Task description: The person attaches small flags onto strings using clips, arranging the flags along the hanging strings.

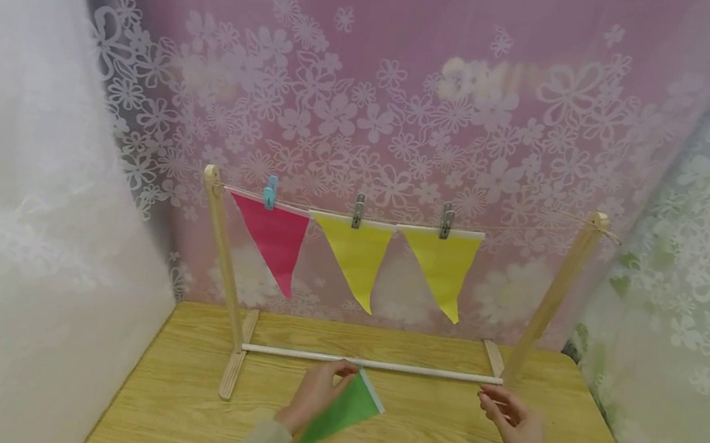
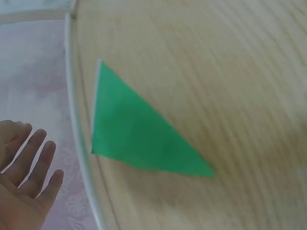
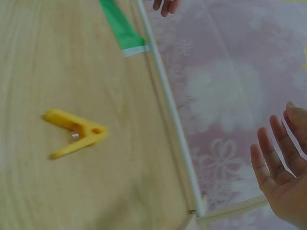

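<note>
A green triangular pennant (image 1: 342, 413) with a white strip along its short edge is over the wooden table, in front of the stand's crossbar. My left hand (image 1: 317, 394) hovers beside it, overlapping its upper corner in the head view. From the left wrist, the left hand (image 2: 26, 177) shows relaxed, spread fingers apart from the pennant (image 2: 139, 129). At the right end of the bar, my right hand (image 1: 513, 429) is raised with loosely bent fingers, holding nothing (image 3: 285, 167). A yellow clothespin (image 3: 76, 134) lies on the table nearer the front, left of the right hand.
Behind the hands stands a wooden frame with two posts (image 1: 553, 307) and a white crossbar (image 1: 429, 372). From its string hang a pink pennant (image 1: 275, 240) on a blue clothespin (image 1: 270, 193) and two yellow pennants (image 1: 357, 253) on grey clothespins (image 1: 446, 221). Floral curtains (image 1: 374, 101) surround the table (image 1: 178, 410).
</note>
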`<state>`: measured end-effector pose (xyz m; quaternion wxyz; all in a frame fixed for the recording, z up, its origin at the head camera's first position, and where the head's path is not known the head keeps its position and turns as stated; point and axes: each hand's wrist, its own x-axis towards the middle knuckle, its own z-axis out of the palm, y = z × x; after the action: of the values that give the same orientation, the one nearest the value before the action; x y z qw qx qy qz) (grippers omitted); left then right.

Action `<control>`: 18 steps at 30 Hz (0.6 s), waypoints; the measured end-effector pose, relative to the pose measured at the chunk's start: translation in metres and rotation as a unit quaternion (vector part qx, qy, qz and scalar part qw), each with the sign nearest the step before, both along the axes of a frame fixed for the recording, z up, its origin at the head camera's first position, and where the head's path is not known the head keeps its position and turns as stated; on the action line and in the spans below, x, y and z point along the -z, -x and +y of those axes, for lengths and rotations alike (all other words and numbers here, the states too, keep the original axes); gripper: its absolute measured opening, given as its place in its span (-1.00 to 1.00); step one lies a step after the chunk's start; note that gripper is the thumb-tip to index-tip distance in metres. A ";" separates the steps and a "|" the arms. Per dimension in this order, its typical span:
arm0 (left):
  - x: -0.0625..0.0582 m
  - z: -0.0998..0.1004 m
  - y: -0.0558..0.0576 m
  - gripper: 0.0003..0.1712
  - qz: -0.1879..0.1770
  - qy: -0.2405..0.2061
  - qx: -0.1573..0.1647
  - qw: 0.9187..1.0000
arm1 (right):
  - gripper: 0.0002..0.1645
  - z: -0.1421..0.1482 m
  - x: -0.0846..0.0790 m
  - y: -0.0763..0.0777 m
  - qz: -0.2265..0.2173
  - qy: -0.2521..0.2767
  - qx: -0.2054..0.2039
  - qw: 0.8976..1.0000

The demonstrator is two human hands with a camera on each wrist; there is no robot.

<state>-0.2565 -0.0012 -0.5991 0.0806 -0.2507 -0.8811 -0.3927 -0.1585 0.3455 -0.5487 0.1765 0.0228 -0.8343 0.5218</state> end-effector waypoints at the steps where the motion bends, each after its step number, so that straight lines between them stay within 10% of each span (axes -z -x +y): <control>1: 0.004 0.000 -0.001 -0.81 0.004 0.010 0.003 1.000 | -0.68 -0.001 0.006 -0.001 -0.011 -0.012 0.005 1.000; 18: 0.039 -0.010 -0.018 -0.63 0.012 0.192 0.064 0.979 | -0.59 -0.016 0.061 -0.029 -0.189 -0.112 -0.050 0.974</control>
<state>-0.2387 -0.0111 -0.6382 0.0165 -0.3225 -0.9212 -0.2170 -0.1296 0.3293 -0.6100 -0.0139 -0.0149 -0.9036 0.4280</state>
